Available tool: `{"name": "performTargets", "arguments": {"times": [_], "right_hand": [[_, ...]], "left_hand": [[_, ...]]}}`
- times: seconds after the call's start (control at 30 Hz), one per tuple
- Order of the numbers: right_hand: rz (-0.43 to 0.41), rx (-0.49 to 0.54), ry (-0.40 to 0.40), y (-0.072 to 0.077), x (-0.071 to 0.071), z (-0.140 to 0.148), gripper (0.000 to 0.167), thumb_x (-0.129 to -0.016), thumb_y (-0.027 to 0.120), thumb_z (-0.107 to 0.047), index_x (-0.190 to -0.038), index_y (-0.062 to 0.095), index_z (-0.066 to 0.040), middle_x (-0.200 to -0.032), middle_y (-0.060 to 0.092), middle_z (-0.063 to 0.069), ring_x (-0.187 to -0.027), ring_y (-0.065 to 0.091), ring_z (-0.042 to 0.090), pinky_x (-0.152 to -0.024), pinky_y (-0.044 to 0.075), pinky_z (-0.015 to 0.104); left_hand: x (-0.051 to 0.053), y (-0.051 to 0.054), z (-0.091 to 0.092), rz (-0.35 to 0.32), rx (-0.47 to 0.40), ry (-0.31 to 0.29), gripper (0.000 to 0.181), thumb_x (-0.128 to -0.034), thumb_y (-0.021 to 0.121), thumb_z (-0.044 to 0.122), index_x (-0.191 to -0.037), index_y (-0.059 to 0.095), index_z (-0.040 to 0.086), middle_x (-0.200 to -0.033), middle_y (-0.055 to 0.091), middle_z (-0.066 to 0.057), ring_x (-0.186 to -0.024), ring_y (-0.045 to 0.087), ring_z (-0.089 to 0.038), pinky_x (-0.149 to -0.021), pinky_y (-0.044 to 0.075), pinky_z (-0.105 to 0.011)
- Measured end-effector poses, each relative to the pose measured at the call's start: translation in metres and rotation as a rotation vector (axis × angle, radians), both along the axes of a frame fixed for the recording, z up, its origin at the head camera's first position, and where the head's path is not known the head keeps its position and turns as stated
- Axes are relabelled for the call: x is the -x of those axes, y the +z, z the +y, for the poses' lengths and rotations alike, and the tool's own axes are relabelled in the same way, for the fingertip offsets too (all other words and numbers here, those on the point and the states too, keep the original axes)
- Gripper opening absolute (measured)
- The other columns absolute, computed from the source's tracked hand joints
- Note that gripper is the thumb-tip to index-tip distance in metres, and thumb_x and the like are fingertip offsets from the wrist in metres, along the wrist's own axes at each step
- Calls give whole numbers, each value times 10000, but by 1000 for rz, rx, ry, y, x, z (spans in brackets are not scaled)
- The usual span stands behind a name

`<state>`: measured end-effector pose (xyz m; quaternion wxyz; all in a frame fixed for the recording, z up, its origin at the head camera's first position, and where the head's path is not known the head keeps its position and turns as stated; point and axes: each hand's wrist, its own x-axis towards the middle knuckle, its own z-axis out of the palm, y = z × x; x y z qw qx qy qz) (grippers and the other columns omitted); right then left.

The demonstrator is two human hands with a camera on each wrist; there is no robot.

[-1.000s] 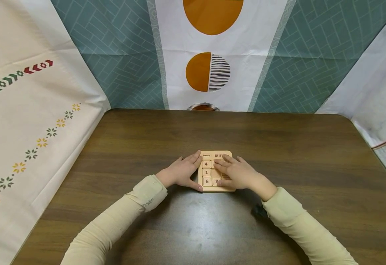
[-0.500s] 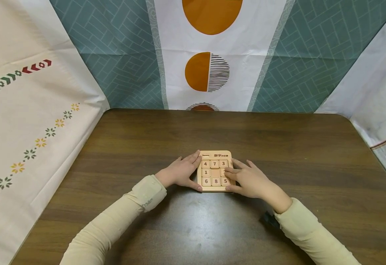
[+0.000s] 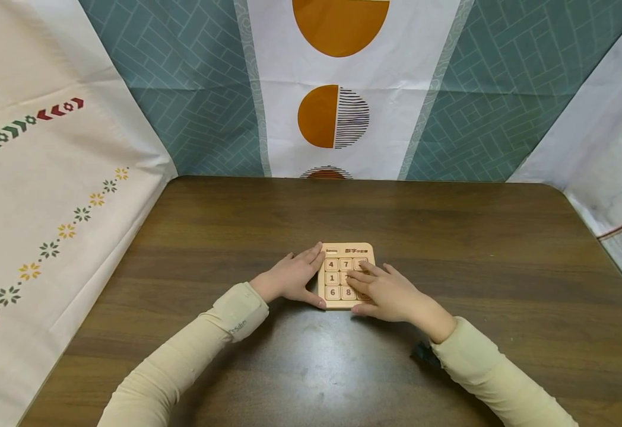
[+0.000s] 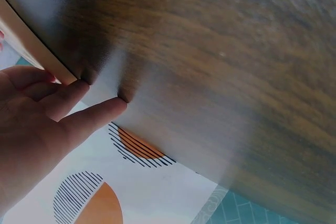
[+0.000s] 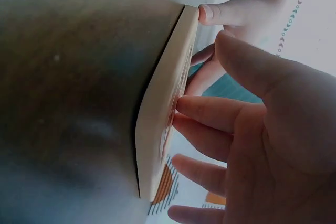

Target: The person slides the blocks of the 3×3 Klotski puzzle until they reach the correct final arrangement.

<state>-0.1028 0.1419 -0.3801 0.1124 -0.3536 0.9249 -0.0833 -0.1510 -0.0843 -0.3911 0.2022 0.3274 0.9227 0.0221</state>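
A pale wooden sliding number puzzle (image 3: 338, 305) lies flat on the table in the head view. My left hand (image 3: 295, 276) rests along its left edge, thumb at the near left corner, fingers fairly straight. In the left wrist view, two fingertips of that hand (image 4: 37, 124) touch the tabletop beside the board's edge (image 4: 37, 51). Over the puzzle's right side, my right hand (image 3: 391, 295) touches the centre tile (image 3: 345, 277) with extended fingertips. It covers much of the right column. Seen from the right wrist, its fingers meet the top of the puzzle (image 5: 157, 100).
The dark wooden table (image 3: 236, 219) extends around the puzzle. Behind it hangs a green and white patterned cloth (image 3: 273, 118), with a pale cloth (image 3: 76, 267) on the left. A small black object (image 3: 423, 354) shows by the right wrist.
My right hand first drew back to the right, baring a gap at the puzzle's centre. It then moved left, and a tile slid from the right column into the centre. The left hand stayed put.
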Motion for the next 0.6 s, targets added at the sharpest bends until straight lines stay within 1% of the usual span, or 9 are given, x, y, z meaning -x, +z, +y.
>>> {"name": "performTargets", "arguments": {"times": [0.07,0.13,0.3,0.37,0.6], "right_hand": [[-14,9,4,0,1,1,617,-873,550,-453,-1344,461,-65,-1403,400,70,-1320,260,332,-964,225,624],[-8,4,-4,0,3,4,628,-875,547,-453,-1357,442,-65,-1412,388,71,-1323,254,330,-966,229,619],[40,-34,-60,0,10,13,647,-868,566,-440,-1367,422,-54,-1417,377,85,-1328,238,336,-961,240,617],[42,-45,-74,0,12,15,650,-866,572,-438,-1365,423,-49,-1415,379,91,-1330,231,340,-957,241,621],[1,-53,-82,-1,14,16,645,-871,561,-446,-1369,421,-60,-1424,365,83,-1338,213,334,-965,224,622]], "left_hand": [[0,0,0,4,-3,-5,1124,-690,581,699,-1454,121,16,-1512,-3,-141,-1371,121,-251,-1013,241,-534],[0,-1,0,8,-6,-9,1126,-687,582,700,-1452,125,12,-1512,0,-145,-1370,122,-255,-1011,244,-536],[0,-2,0,15,-6,-17,1131,-685,578,704,-1453,117,14,-1512,-8,-147,-1372,111,-252,-1010,247,-537],[0,-3,-1,16,-3,-16,1133,-685,576,707,-1454,111,16,-1512,-14,-146,-1374,104,-247,-1011,244,-536],[0,-2,-1,18,3,-19,1136,-683,572,711,-1454,107,18,-1511,-17,-146,-1374,99,-246,-1012,244,-536]]}}
